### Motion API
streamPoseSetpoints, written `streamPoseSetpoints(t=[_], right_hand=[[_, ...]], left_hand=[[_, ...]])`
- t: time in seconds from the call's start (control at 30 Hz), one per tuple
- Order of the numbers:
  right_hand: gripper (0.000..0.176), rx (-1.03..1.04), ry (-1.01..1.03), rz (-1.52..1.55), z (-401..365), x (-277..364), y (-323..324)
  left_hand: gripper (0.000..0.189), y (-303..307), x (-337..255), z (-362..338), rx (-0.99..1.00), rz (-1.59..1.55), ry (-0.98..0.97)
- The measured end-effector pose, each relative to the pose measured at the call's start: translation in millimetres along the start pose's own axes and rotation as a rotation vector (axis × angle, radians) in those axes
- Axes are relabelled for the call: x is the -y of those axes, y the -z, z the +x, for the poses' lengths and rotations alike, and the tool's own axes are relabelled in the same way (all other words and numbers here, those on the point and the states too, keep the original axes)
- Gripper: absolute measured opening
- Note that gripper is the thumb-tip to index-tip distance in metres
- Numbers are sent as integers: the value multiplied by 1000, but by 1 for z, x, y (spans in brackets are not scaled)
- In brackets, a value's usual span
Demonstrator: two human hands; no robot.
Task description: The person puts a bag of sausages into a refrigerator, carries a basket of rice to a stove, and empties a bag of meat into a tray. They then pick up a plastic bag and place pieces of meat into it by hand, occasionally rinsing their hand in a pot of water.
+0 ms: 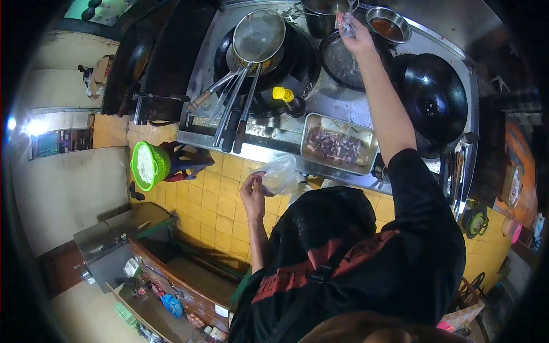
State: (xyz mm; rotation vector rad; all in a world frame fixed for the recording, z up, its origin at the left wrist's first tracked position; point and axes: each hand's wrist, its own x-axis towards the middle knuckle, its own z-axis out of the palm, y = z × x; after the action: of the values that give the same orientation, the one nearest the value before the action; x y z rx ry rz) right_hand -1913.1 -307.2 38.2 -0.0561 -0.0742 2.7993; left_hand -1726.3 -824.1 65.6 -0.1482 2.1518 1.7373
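Note:
My right hand [355, 35] is stretched out over the stove's far side, its fingers closed around pale, purplish pieces above a dark pot [327, 7]. Lower down, my left hand [253, 191] holds a clear plastic bag [279, 174] at the counter's near edge. A metal tray [307, 160] with chopped purplish-brown pieces [334, 145] lies between my arms on the counter. Beside the right hand stands a metal bowl [387, 24] of reddish-brown liquid.
Strainers [259, 35] rest over a wok [309, 57] at the left, handles toward me. A yellow-capped bottle [294, 105] stands nearby. Black woks [434, 94] are at the right. Another person carries a green basket [150, 166] at the left.

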Motion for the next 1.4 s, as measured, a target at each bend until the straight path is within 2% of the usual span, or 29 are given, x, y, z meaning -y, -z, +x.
streamPoseSetpoints(t=[0.03, 0.1, 0.13, 0.2, 0.27, 0.37, 0.47, 0.53, 0.6, 0.67, 0.73, 0.8, 0.93, 1.03, 1.17, 1.23, 1.27, 1.33, 1.37, 1.4], right_hand=[[20, -2, -1, -3, -9, -4, -8], [23, -208, 71, -82, -25, -9, -22], [23, -210, 72, -87, -32, -8, -20], [22, -230, -96, -11, -47, -3, -5], [22, -254, -64, -118, -71, -7, 5], [20, -432, -78, -255, -102, -10, 24], [19, -427, -143, -291, -133, -9, 51], [19, -455, -145, -235, -153, -5, 64], [20, -481, -117, -29, -168, -1, 78], [20, -559, -73, -27, -183, -7, 78], [20, -594, -96, 87, -196, -8, 81], [19, -604, -94, 50, -206, -11, 87], [17, -712, -40, -145, -215, -8, 105], [15, -716, -182, -313, -223, -1, 105], [14, -741, -151, -462, -230, 5, 103], [15, -807, -137, -703, -233, 10, 106], [15, -809, -129, -702, -232, 15, 110], [15, -855, -172, -410, -231, 26, 115], [15, -857, -161, -411, -233, 30, 117], [16, -789, -188, -359, -233, 33, 119]], left_hand=[[24, -3, -3, 0, -15, -23, -24], [26, -6, -4, 3, -12, -65, -39], [26, -5, -1, 5, -10, -69, -37], [27, -3, 7, 11, 19, -11, -40], [25, -11, -4, 10, 9, -28, -53], [17, -14, -5, 16, 26, -18, -78], [16, -22, -14, 17, 68, -36, -90], [18, -27, -22, 19, 80, -17, -53], [21, -33, -21, 25, 134, -28, -174], [27, -45, -34, 23, 179, -117, -129], [30, -57, -42, 26, 227, -151, -172], [32, -65, -41, 31, 249, -102, -220], [35, -81, -53, 36, 294, 43, -379], [39, -92, -55, 40, 328, 41, -380], [44, -105, -49, 48, 359, 47, -412], [46, -111, -50, 49, 386, 81, -383], [46, -114, -50, 50, 393, 79, -385], [47, -124, -53, 52, 410, 75, -443], [48, -126, -57, 50, 418, 127, -459], [48, -131, -57, 51, 424, 125, -463]])
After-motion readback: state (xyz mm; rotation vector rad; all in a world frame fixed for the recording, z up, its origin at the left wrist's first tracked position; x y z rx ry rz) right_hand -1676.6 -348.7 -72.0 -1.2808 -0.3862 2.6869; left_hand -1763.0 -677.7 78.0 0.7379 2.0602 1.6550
